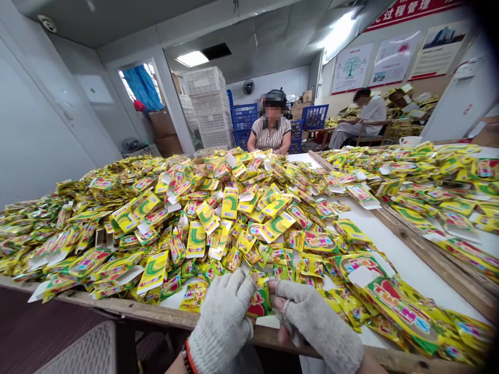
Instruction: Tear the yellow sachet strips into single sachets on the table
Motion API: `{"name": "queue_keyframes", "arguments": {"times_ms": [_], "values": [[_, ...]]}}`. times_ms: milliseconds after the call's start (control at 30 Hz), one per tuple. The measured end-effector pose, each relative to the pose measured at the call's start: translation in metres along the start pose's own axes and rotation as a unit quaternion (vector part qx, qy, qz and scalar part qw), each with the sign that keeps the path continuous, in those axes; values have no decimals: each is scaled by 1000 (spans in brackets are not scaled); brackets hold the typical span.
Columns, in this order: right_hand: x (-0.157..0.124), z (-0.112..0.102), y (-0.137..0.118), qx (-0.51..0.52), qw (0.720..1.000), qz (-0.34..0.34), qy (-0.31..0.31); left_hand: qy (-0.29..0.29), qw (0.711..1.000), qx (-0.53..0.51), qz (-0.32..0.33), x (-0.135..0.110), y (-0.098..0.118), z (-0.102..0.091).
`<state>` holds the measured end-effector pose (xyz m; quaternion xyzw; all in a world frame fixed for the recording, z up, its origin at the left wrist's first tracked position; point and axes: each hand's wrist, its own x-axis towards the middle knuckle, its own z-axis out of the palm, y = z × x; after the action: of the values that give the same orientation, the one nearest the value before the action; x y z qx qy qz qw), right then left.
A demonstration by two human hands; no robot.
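Left hand [224, 322], gloved, has its fingers curled onto the left side of a small yellow-green carton [259, 303]; I read that as a grip. Right hand [317, 324], also gloved, bare fingertips: fingers bent in at the carton's right edge, can't tell from my end if they're clamped on it. Carton sits between the two hands, near the front edge of the table [390, 228]. Behind it I've got a big heap of yellow cartons [218, 208], several with white flaps up. Small sachets [311, 265] lie just beyond the right hand. Wooden strip [405, 236] runs along the table to the right. A co-worker [271, 135] sits across.
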<state>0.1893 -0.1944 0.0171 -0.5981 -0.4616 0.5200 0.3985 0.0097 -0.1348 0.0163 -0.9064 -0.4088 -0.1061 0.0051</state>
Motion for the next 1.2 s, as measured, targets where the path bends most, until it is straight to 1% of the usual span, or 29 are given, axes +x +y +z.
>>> {"name": "queue_keyframes", "arguments": {"times_ms": [33,100,167,200,267,300,367,433,467,500,567,600,633,667,700,733,767,800,833,867,900,933,967,1000,1033,1067,1100,1167,1200], "values": [[-2,-1,1,53,997,18,-45,2,1000,0,-4,0,0,-1],[-6,-3,4,114,985,14,-126,-2,1000,-4,-5,1,3,-1],[-9,-3,4,130,977,-14,-170,-12,1000,-14,4,1,8,-1],[-9,-2,3,125,976,-26,-176,-13,999,-26,13,1,10,-2],[-9,-3,1,103,982,-43,-154,-2,996,-81,33,1,13,-7],[-9,-3,0,89,986,-43,-136,10,991,-126,30,1,13,-10],[-8,-5,0,47,993,-22,-108,15,970,-241,-17,1,11,-17],[-6,-5,0,-34,997,-8,-68,-22,932,-350,-88,2,8,-23],[-5,-4,0,-90,995,-25,-34,-46,914,-386,-113,2,7,-24],[-4,-4,0,-148,987,-57,10,-67,902,-409,-122,3,5,-25],[-1,-6,-2,-240,958,-130,83,-83,890,-434,-109,4,-1,-24],[0,-9,-3,-257,950,-149,98,-79,887,-445,-99,6,-5,-24],[0,-15,-5,-245,953,-143,101,-72,885,-451,-89,8,-11,-25],[0,-24,-7,-193,966,-130,110,-62,888,-448,-87,10,-19,-26],[0,-35,-9,-111,977,-122,132,-49,898,-428,-93,13,-28,-27],[-1,-48,-12,-20,977,-123,170,-37,916,-385,-109,15,-38,-29],[-3,-62,-14,92,960,-139,225,-29,937,-321,-132,18,-49,-30],[-4,-75,-17,171,931,-166,278,-30,956,-247,-157,20,-60,-30],[-5,-87,-19,243,897,-189,318,-34,966,-181,-181,21,-69,-30],[-6,-95,-22,313,862,-205,341,-39,970,-129,-202,22,-78,-28],[-6,-99,-23,349,847,-207,343,-44,970,-94,-219,23,-84,-25],[-5,-99,-24,361,849,-200,331,-46,968,-78,-233,23,-88,-20],[-2,-94,-24,332,873,-184,306,-45,966,-75,-243,24,-91,-16],[2,-85,-22,247,915,-165,271,-45,964,-80,-250,25,-92,-11],[8,-73,-20,135,953,-144,228,-46,962,-86,-255,26,-91,-7],[15,-60,-17,5,975,-127,183,-48,960,-96,-259,28,-91,-3],[23,-47,-13,-123,975,-116,141,-50,958,-110,-262,29,-89,-1],[38,-24,-6,-254,956,-111,95,-55,952,-152,-260,30,-86,0],[45,-14,-3,-295,945,-111,82,-58,949,-180,-253,30,-84,0]]}}
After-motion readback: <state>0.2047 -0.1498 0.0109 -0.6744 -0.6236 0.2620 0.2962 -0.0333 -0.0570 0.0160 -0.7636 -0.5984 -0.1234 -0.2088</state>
